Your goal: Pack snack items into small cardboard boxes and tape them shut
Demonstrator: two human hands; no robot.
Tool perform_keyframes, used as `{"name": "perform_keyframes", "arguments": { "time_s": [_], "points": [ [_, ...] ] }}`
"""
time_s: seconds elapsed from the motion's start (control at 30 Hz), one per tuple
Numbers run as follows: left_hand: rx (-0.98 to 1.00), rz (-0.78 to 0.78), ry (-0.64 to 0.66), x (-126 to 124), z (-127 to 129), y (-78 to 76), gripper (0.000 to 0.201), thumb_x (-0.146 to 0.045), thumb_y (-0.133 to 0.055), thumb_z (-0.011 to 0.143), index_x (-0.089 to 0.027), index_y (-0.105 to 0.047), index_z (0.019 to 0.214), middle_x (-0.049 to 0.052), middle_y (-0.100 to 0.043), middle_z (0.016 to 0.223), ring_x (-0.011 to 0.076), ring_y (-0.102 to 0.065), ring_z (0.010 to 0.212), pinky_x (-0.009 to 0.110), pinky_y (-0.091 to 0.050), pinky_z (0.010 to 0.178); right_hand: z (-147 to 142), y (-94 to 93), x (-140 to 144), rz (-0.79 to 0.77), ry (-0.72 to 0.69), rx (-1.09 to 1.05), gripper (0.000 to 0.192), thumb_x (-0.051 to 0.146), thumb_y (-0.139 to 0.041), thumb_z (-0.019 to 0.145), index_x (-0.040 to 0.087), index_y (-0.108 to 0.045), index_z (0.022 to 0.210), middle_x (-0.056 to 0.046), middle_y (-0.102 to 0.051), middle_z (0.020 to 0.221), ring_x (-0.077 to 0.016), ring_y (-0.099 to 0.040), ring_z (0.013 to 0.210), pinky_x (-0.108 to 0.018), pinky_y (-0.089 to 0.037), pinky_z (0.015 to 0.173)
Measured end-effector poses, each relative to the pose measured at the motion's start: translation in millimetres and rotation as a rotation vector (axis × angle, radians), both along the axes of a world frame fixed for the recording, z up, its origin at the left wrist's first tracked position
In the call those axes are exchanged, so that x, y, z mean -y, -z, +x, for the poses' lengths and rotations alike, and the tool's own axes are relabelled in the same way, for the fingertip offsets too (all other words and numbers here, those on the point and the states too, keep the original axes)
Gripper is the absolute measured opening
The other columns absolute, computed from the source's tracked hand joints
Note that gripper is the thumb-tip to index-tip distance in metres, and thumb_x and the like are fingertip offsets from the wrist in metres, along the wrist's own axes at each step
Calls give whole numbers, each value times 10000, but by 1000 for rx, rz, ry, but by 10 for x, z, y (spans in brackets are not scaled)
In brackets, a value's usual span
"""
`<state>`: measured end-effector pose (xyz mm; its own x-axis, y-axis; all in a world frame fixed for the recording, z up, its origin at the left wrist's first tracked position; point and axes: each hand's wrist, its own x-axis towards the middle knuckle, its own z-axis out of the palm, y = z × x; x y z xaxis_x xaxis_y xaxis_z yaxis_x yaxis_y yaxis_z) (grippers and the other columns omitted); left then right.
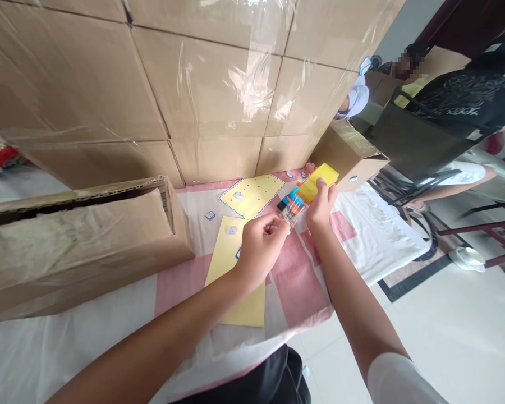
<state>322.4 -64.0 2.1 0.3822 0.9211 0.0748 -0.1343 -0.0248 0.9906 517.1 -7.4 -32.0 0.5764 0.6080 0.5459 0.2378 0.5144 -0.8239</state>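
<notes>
Pink-white cloth (pixel 305 280) | cardboard boxes (pixel 214 84) | pale floor (pixel 450 342) | left hand (pixel 263 244) pinches film (pixel 293 211) | right hand (pixel 322 206) grips yellow packet (pixel 313 184)

Worktop (pixel 185 342), pink-and-white cloth (pixel 298 286) over it, rumpled, hanging past edge at 5 o'clock. On it: taped carton stack (pixel 219 101) at 12, long cardboard box (pixel 88 252) at 9, top slot open, smaller carton (pixel 364 168) at 2. Centre, yellow dotted sheet (pixel 263 189); plainer yellow sheet (pixel 244 311) at 6, their edges meeting or overlapping, can't tell. Small blue-outlined cut-out (pixel 210 215) just beside dotted sheet, towards 8
</notes>
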Motion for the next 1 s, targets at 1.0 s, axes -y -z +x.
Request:
{"name": "perform_keyframes", "arguments": {
  "time_s": [1.0],
  "points": [
    [65, -106, -96, 10, -32, 2, 379, -210, -586, 772, -194, -283, 545, -58, -190, 556, 73, -187, 529, 250, -166, 485, 80, -113, 46, 0, -141, 62, 336, 507, -627, 876, 254, -683, 1091, -53, -765, 1151, -302, -599, 1312, -533, -438, 1148]
  ]
}}
